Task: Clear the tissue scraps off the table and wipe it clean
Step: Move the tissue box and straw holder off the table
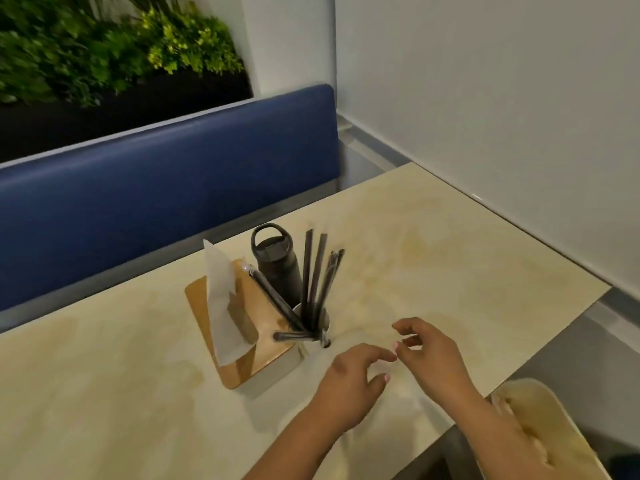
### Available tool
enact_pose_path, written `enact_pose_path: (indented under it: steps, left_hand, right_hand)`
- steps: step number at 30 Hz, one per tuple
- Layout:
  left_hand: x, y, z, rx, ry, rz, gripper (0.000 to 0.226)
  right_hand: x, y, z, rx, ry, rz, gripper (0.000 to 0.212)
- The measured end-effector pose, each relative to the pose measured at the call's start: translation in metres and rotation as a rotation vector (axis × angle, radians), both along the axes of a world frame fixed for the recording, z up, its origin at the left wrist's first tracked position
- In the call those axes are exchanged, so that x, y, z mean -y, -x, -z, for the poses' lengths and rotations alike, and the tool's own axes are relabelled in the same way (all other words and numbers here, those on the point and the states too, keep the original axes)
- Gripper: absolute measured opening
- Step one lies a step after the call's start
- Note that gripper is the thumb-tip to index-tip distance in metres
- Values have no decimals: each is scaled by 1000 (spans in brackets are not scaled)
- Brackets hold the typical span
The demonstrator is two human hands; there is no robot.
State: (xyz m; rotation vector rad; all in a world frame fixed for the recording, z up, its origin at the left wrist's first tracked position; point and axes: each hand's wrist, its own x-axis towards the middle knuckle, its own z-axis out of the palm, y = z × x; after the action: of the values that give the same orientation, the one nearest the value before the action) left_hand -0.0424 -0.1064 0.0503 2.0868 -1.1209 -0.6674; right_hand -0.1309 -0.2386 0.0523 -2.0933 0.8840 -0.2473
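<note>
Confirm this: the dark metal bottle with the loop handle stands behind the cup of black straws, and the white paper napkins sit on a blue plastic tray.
Not quite. The head view shows the white paper napkins on a tan wooden board, not a blue plastic tray. The dark metal bottle with the loop handle does stand behind the cup of black straws.

The light is dim and warm, and it seems to come from above, because the table (433, 258) carries soft shadows just under the hands and beside the wooden tray (242, 372). The whole picture is a little soft, and motion blur smears the plants (104, 46) at the far left and the pale seat (540, 427) at the near right. The wide lens bends the straight lines near the edges, such as the blue backrest (166, 181).
</note>
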Motion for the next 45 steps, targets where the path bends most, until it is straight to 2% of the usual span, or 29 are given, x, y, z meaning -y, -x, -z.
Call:
enact_pose_path:
  steps: [2, 8, 14, 18, 21, 23, 25, 27, 29, 32, 35, 39, 42, 45]
  left_hand:
    - [-30, -9, 2, -48, -41, 17, 28]
    - [-113, -42, -1, -366, -179, 148, 20]
    - [-163, -78, -24, -490, -48, 47, 9]
    - [-181, -105, -43, -623, 99, -106, 23]
    - [-184, -131, -49, -544, 268, -309, 20]
    - [-178, -149, -47, -403, 322, -475, 20]
    - [-167, -169, -40, -162, 274, -582, 15]
    - [-154, -190, -31, 113, 142, -621, 20]
    - [-140, -209, -22, 229, 6, -599, 34]
    - [-122, -234, -12, 180, -189, -538, 62]
    - [-111, -250, -7, 132, -335, -454, 73]
    - [-101, -260, -11, 121, -374, -390, 64]
    - [-97, -264, -12, 137, -378, -397, 54]
    - [-99, -269, -12, 141, -378, -396, 50]
  right_hand:
    - [-27, -11, 4, -5, -26, -27, 24]
    - [-96, -37, 22, -50, -40, -173, 23]
    - [-140, -61, 26, -40, 100, -322, 22]
    - [-160, -73, 20, 4, 248, -411, 23]
    - [-168, -80, 12, 54, 330, -433, 25]
    - [-170, -84, 6, 49, 371, -467, 33]
    - [-171, -90, 2, 35, 377, -495, 37]
    - [-171, -96, 0, 27, 366, -498, 40]
    - [-171, -101, 0, 0, 366, -507, 43]
    - [-173, -109, 0, -94, 388, -518, 45]
    - [-176, -114, 0, -178, 454, -520, 56]
    - [-178, -124, 0, -248, 487, -527, 51]
    - [-178, -133, -3, -271, 561, -564, 64]
    - [-179, -142, -10, -355, 591, -626, 68]
